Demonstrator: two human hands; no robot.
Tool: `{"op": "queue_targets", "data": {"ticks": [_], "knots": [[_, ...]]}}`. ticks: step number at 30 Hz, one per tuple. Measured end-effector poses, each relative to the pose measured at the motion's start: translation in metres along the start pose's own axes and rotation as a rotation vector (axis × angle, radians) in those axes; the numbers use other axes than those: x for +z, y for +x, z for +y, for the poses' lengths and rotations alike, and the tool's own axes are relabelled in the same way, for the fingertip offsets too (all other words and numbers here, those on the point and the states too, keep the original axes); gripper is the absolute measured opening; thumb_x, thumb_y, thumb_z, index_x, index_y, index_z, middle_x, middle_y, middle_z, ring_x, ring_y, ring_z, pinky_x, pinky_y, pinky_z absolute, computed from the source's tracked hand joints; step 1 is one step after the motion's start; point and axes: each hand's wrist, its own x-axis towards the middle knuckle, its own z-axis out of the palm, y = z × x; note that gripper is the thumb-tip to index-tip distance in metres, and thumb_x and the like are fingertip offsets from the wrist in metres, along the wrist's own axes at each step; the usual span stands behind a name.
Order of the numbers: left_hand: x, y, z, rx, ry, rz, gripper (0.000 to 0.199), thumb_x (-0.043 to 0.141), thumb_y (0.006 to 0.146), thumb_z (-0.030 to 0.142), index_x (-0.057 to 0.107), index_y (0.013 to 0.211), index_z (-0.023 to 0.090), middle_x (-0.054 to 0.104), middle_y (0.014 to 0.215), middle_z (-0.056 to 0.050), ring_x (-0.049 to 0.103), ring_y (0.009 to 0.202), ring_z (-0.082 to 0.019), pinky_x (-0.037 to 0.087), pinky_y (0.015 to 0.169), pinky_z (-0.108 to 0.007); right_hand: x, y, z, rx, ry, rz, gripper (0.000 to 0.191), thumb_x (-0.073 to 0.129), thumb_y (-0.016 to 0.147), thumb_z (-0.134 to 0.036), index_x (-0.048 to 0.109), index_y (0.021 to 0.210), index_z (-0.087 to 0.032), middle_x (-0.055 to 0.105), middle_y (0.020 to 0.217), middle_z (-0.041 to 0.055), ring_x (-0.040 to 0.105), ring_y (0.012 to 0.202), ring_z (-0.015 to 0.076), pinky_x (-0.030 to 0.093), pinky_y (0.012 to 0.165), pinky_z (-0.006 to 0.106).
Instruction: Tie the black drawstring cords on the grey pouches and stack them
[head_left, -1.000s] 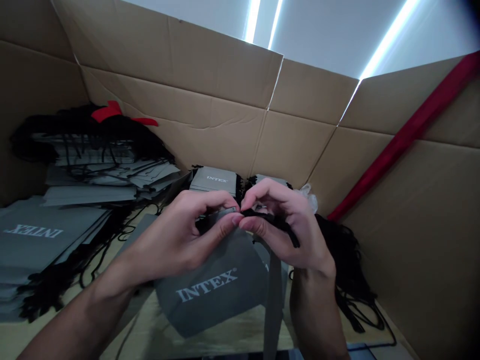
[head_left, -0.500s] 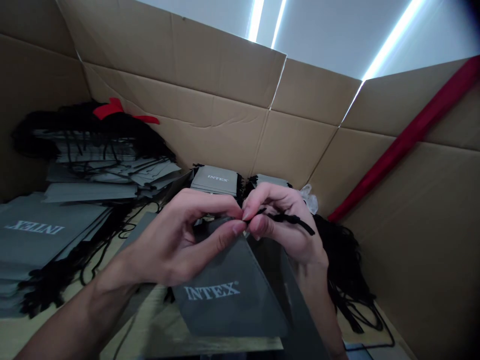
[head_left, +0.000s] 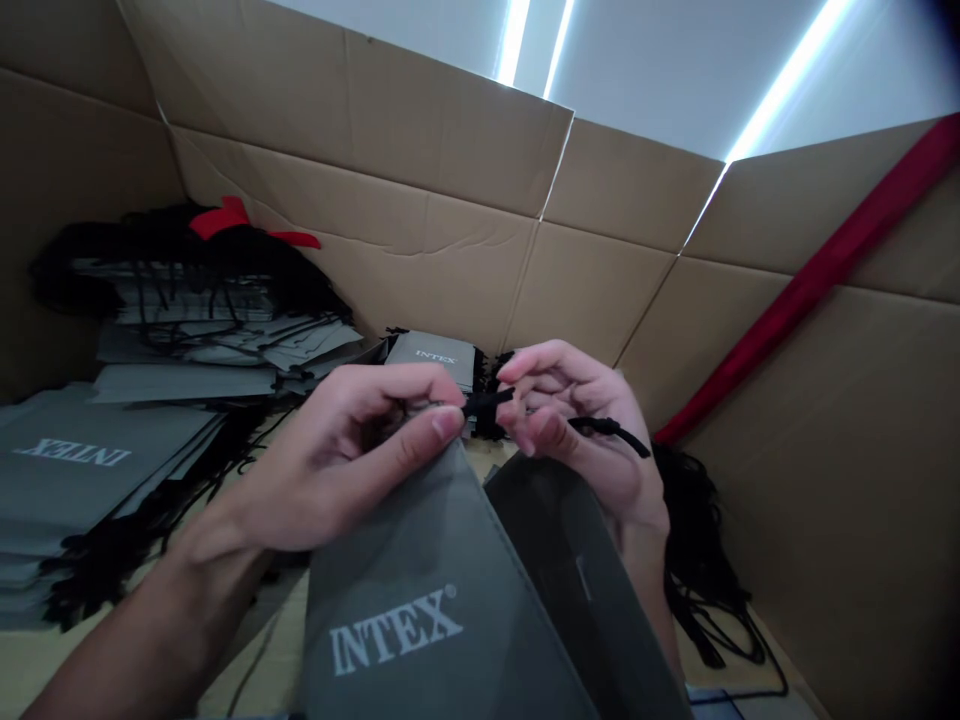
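My left hand [head_left: 375,440] pinches the top corner of a grey drawstring pouch [head_left: 427,540] printed INTEX, which hangs tilted below it. A short black cord end [head_left: 487,403] sticks out of that pinch toward my right hand [head_left: 577,420]. The right index finger is raised off the thumb, close to the cord end, while the other fingers curl in. Another black cord [head_left: 611,430], with a knot, passes between the right thumb and palm. Below this hand hangs a darker grey panel [head_left: 570,540]; whether it belongs to the same pouch, I cannot tell.
Stacked INTEX pouches [head_left: 67,450] lie at the left, with a pile of pouches and black cords [head_left: 187,310] behind. Another pouch stack [head_left: 431,350] stands at the back. Black cords [head_left: 690,540] are heaped at the right. Cardboard walls [head_left: 420,190] enclose the table; a red strip [head_left: 810,280] crosses one.
My hands have drawn apart, the left one moving slightly left and up. The right fingertips have parted from the pinch, exposing the black cord end. The pouch has come closer and tilted more.
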Motion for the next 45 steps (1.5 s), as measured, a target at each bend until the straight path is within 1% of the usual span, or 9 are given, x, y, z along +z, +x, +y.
{"op": "queue_targets", "data": {"ticks": [4,8,13,17,25,31,37,41,45], "knots": [[-0.004,0.003,-0.003,-0.078,-0.073,-0.023,0.039,0.057,0.115,0.041,0.057,0.083,0.019,0.039,0.071,0.005,0.033,0.059,-0.008,0.027,0.049,-0.018,0.003,-0.006,-0.008,-0.041,-0.136,0.127,0.027,0.095,0.093,-0.035,0.082,0.114,-0.023,0.082,0.098,0.0054,0.078,0.089,0.0184,0.064,0.079,0.027],[0.0,0.005,-0.003,-0.035,0.009,-0.024,0.037,0.055,0.116,0.038,0.058,0.085,0.019,0.043,0.073,0.005,0.037,0.062,-0.008,0.031,0.052,-0.019,0.012,-0.006,-0.01,-0.056,-0.251,0.168,0.026,0.099,0.088,-0.035,0.082,0.102,-0.022,0.079,0.087,0.0024,0.07,0.073,0.0148,0.056,0.063,0.023],[0.011,0.006,-0.003,0.115,0.19,0.012,0.015,0.056,0.115,0.032,0.063,0.113,0.019,0.051,0.075,0.007,0.044,0.064,-0.009,0.039,0.058,-0.02,0.016,-0.004,-0.011,-0.092,-0.327,0.135,0.022,0.097,0.09,-0.027,0.078,0.096,-0.019,0.07,0.077,-0.002,0.058,0.062,0.0096,0.046,0.054,0.02],[0.015,0.006,-0.004,0.197,0.282,-0.005,0.021,0.049,0.117,0.024,0.063,0.104,0.018,0.051,0.075,0.006,0.042,0.062,-0.007,0.037,0.058,-0.021,0.014,-0.004,-0.007,-0.111,-0.335,0.109,0.019,0.094,0.092,-0.022,0.076,0.094,-0.017,0.069,0.077,-0.0017,0.06,0.064,0.0091,0.046,0.056,0.019],[0.009,0.003,-0.002,0.215,0.305,-0.016,0.017,0.052,0.116,0.023,0.063,0.104,0.019,0.056,0.077,0.006,0.045,0.061,-0.008,0.039,0.057,-0.022,0.016,-0.006,-0.008,-0.109,-0.26,0.099,0.023,0.095,0.091,-0.024,0.075,0.101,-0.019,0.072,0.085,-0.0005,0.065,0.07,0.0108,0.049,0.06,0.021],[0.013,0.004,-0.002,0.229,0.421,0.021,0.011,0.054,0.115,0.02,0.061,0.106,0.02,0.065,0.084,0.005,0.054,0.068,-0.007,0.045,0.065,-0.019,0.022,-0.005,-0.011,-0.135,-0.34,0.141,0.02,0.094,0.091,-0.022,0.075,0.095,-0.019,0.064,0.075,-0.0039,0.051,0.06,0.0085,0.038,0.051,0.022],[0.019,0.003,-0.005,0.313,0.416,0.026,0.012,0.053,0.112,0.015,0.063,0.109,0.021,0.069,0.094,0.002,0.057,0.075,-0.009,0.047,0.07,-0.021,0.022,-0.004,0.003,-0.159,-0.31,0.192,0.014,0.084,0.099,-0.023,0.072,0.091,-0.02,0.066,0.079,-0.0008,0.052,0.063,0.0111,0.037,0.054,0.026],[0.016,0.003,-0.008,0.247,0.375,0.043,0.009,0.057,0.112,0.022,0.066,0.111,0.021,0.069,0.09,0.002,0.058,0.073,-0.01,0.047,0.068,-0.023,0.021,-0.002,0.009,-0.149,-0.195,0.207,0.017,0.086,0.098,-0.025,0.072,0.09,-0.021,0.067,0.08,-0.0012,0.056,0.066,0.0112,0.042,0.058,0.026],[0.006,0.007,-0.013,0.111,0.337,-0.037,0.014,0.064,0.111,0.031,0.071,0.117,0.02,0.072,0.09,0.002,0.057,0.071,-0.01,0.044,0.062,-0.022,0.01,0.002,0.006,-0.132,-0.237,0.246,0.019,0.088,0.099,-0.034,0.074,0.094,-0.022,0.072,0.087,-0.0007,0.064,0.071,0.0118,0.05,0.065,0.025]]}}
